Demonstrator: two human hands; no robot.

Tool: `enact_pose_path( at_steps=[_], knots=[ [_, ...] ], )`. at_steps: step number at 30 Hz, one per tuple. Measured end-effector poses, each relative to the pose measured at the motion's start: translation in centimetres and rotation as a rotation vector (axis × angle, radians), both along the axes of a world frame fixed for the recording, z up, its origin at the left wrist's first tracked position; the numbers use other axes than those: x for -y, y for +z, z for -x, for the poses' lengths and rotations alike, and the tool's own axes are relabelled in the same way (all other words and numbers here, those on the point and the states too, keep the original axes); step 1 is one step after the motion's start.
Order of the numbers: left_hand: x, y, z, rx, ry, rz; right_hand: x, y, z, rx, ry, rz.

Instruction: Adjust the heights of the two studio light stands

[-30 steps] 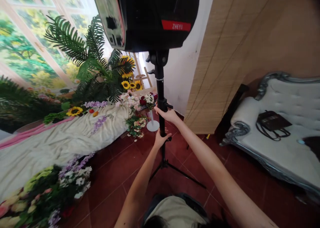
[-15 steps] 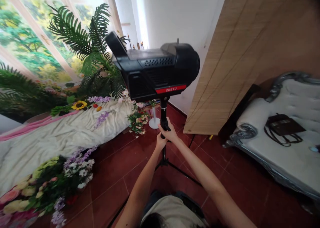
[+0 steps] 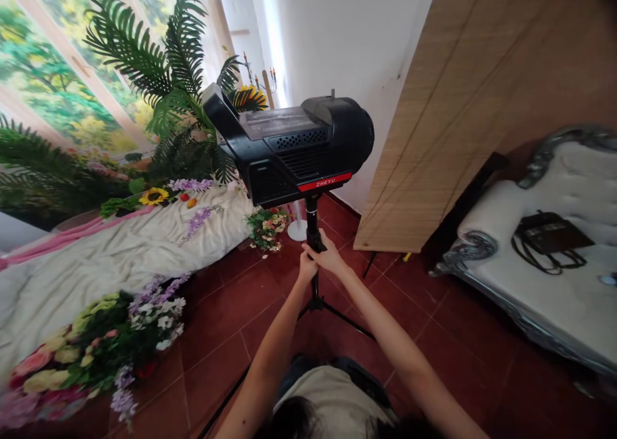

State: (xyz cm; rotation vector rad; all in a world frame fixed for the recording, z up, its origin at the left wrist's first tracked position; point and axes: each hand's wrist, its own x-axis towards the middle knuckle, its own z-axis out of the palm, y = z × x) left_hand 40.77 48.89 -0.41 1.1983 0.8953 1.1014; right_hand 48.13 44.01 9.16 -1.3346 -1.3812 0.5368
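A black studio light (image 3: 294,150) with a red "ZHEYU" strip is mounted on top of a black light stand (image 3: 315,291). Both my hands are closed around the stand's pole, below the light. My right hand (image 3: 328,252) grips near the black collar and knob, its thumb along the pole. Just lower and to the left, my left hand (image 3: 308,264) wraps the pole, touching the right. The palm sides of both hands and part of the knob are hidden. The stand's legs are spread over the red tile floor (image 3: 226,323).
Left is a cream-draped surface (image 3: 212,240) with a sunflower (image 3: 153,196) and a large flower bunch (image 3: 106,349) in front. Palm fronds (image 3: 130,47) rise behind the light. A bamboo blind (image 3: 409,130) hangs right of it. A white sofa (image 3: 540,285) holds a dark bag (image 3: 549,236).
The light has come down slightly and shifted a little left in view. Both hands have stayed on the pole, and my view has tilted slightly.
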Motion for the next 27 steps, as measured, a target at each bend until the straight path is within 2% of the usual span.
enact_pose_path(
  at_steps=[4,8,13,16,18,20,24,27],
  knots=[
    [0.5,0.6,0.0,-0.039,-0.011,-0.079,3.0,-2.0,-2.4,0.059,-0.038,-0.010],
    [1.3,1.5,0.3,-0.088,0.003,-0.033,5.6,-5.0,-4.2,-0.069,-0.119,0.133],
    [1.4,1.5,0.4,-0.066,-0.007,-0.013,4.8,-7.5,-2.9,-0.431,-0.029,0.250],
    [1.1,1.0,0.3,-0.079,0.000,-0.028,4.0,-7.9,-1.7,-0.724,-0.052,0.340],
    [1.1,0.8,0.3,-0.085,0.002,-0.037,4.1,-7.9,-1.3,-0.783,-0.057,0.391],
    [1.2,0.8,0.3,-0.081,-0.005,-0.031,4.8,-7.6,-1.4,-0.646,-0.080,0.383],
    [1.5,0.8,0.2,-0.061,0.021,-0.015,6.3,-7.0,-2.2,-0.085,-0.124,0.245],
    [1.5,0.8,0.2,-0.036,0.016,-0.004,6.4,-6.7,-2.4,0.073,-0.149,0.220]
  ],
)
